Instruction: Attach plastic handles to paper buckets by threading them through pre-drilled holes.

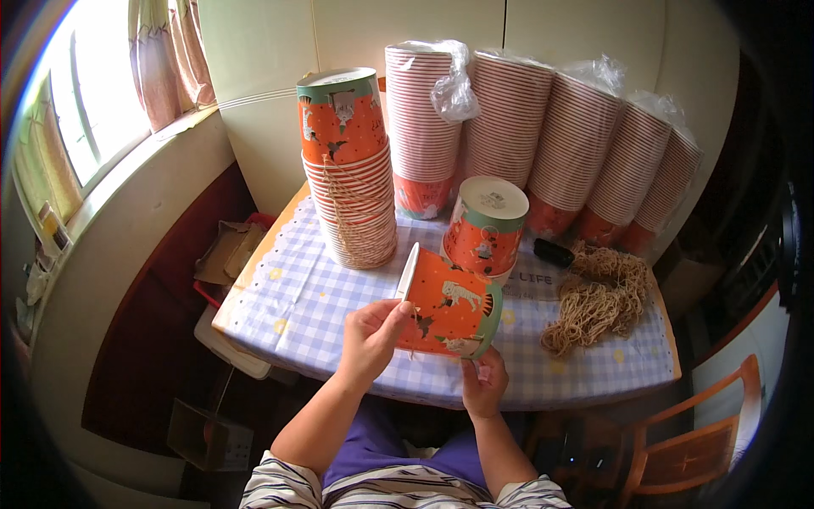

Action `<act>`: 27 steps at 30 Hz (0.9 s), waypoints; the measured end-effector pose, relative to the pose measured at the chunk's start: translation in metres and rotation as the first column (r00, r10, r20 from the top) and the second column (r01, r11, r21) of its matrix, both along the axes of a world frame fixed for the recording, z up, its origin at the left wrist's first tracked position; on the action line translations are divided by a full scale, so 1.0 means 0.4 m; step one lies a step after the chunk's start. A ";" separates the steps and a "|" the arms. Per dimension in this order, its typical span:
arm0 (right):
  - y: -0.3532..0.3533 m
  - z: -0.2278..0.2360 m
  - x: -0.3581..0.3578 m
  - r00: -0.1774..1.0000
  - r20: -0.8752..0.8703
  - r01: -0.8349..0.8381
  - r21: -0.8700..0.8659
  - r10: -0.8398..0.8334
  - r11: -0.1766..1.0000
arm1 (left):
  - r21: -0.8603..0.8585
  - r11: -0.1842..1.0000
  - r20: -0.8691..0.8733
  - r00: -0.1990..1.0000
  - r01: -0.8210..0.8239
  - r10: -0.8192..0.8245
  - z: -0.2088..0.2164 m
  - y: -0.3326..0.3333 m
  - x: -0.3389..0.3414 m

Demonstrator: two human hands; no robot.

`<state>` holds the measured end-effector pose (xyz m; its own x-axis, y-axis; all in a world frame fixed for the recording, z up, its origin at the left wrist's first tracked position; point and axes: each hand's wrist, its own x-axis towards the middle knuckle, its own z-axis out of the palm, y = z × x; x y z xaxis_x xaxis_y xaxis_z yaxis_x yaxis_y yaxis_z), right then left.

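An orange paper bucket [449,304] with a green band and printed animals lies tilted on its side in front of me, over the table's near edge. My left hand [376,335] grips it at the white rolled rim, thumb on the outside. At the green base end, my right hand [485,386] holds the lower edge with bent fingers; something small and pinkish shows there, too unclear to name. Just beyond stands an upside-down bucket [483,233]. To its left rises a tall stack of upside-down buckets [349,187], with twine handles hanging down its side.
Several tall stacks of nested buckets [509,119], topped with clear plastic, line the table's back. A heap of tan twine [598,301] and a black object [554,253] lie at the right on the checked tablecloth [288,293]. A wooden chair [691,441] stands at lower right.
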<state>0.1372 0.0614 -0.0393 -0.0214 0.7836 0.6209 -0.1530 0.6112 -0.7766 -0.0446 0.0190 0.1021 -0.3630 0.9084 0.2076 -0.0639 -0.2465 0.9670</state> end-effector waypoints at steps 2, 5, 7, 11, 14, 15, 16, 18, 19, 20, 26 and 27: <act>-0.001 0.001 0.000 1.000 -0.013 -0.010 -0.011 0.010 1.000 | 0.039 0.997 0.137 0.988 0.061 -0.066 -0.004 -0.002 -0.007; -0.002 0.009 -0.006 1.000 -0.018 -0.012 -0.014 0.012 1.000 | 0.027 0.997 0.217 0.973 0.071 -0.075 -0.024 0.001 -0.018; 0.000 0.006 0.000 0.999 0.031 0.042 -0.011 -0.042 0.999 | 0.029 0.998 0.126 0.991 0.049 -0.052 -0.013 0.005 0.001; -0.001 0.016 0.005 0.976 0.145 0.154 0.064 -0.162 0.986 | 0.009 0.998 -0.062 0.996 -0.057 0.057 -0.030 0.013 0.001; -0.002 0.019 0.003 0.958 0.193 0.197 0.099 -0.213 0.975 | 0.018 0.997 -0.080 0.994 -0.080 0.081 -0.047 0.019 -0.005; -0.001 0.018 0.002 0.960 0.189 0.194 0.086 -0.207 0.977 | 0.007 0.997 -0.079 0.994 -0.077 0.077 -0.050 0.018 -0.007; -0.002 0.016 0.000 0.962 0.186 0.190 0.074 -0.200 0.979 | -0.004 0.997 -0.078 0.994 -0.075 0.074 -0.052 0.016 -0.010; -0.002 0.015 -0.001 0.972 0.158 0.168 0.049 -0.174 0.985 | 0.026 0.999 -0.017 0.999 -0.037 0.037 -0.031 0.008 0.003; -0.001 0.014 0.002 0.980 0.128 0.148 0.024 -0.150 0.989 | 0.057 0.998 0.039 0.999 0.001 -0.004 -0.022 0.006 0.013; -0.001 0.010 0.007 0.980 0.125 0.150 0.023 -0.151 0.988 | 0.057 0.998 0.037 0.999 0.003 -0.005 -0.020 0.007 0.022; -0.035 0.106 -0.002 0.979 0.142 0.175 -0.249 -0.143 0.953 | 0.047 0.998 -0.279 0.959 -0.045 0.056 -0.025 -0.006 0.021; -0.036 0.140 -0.007 0.948 0.111 0.304 -0.043 -0.297 0.952 | 0.047 0.998 -0.278 0.959 -0.039 0.051 -0.012 -0.007 0.027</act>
